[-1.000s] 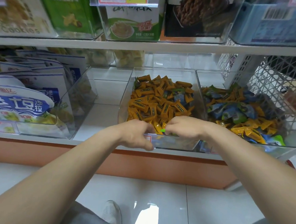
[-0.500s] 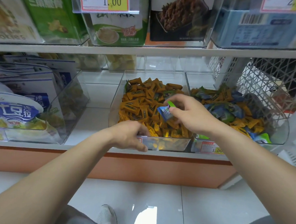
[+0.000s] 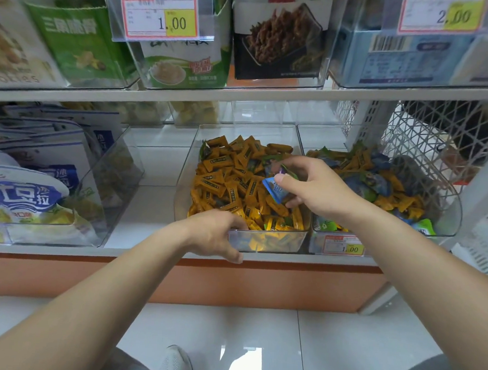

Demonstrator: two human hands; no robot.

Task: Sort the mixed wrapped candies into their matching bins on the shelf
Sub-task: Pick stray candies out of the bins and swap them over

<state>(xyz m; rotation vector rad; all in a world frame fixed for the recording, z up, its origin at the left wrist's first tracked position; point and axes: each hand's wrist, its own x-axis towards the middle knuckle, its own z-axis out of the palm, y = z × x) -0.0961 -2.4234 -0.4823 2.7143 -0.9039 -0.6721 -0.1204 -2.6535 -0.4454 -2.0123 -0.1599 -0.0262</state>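
Stock at hand, lower shelf:

1. My right fingers [image 3: 306,164]: thumb and forefingers pinch one small blue foil-wrapped candy [image 3: 274,189], held just above the heap. A scrap of green wrapper [image 3: 290,170] shows right behind my thumb; I cannot tell whether I hold it too.
2. My left fingers [image 3: 235,253]: curled over the front rim of the clear rectangular plastic bin [image 3: 265,241], thumb on the outside of its front wall.
3. That bin sits under both sets of fingers on the white shelf [image 3: 152,180]. It is filled with orange-wrapped candies [image 3: 226,184], with a few green and blue ones mixed in near my right fingertips.
4. Second clear bin with a rounded front corner [image 3: 450,215]: just beside the first, beyond my right wrist. It holds mixed blue, green and orange wrapped candies [image 3: 378,183]. A red-and-yellow price tag reading 1.00 [image 3: 345,246] is on its front.
5. Clear bin of blue-and-white snack bags [image 3: 39,194]: well apart from my left fingers, on their outer side.
6. Green and white snack cartons [image 3: 184,65]: on the shelf above both sets of fingers.
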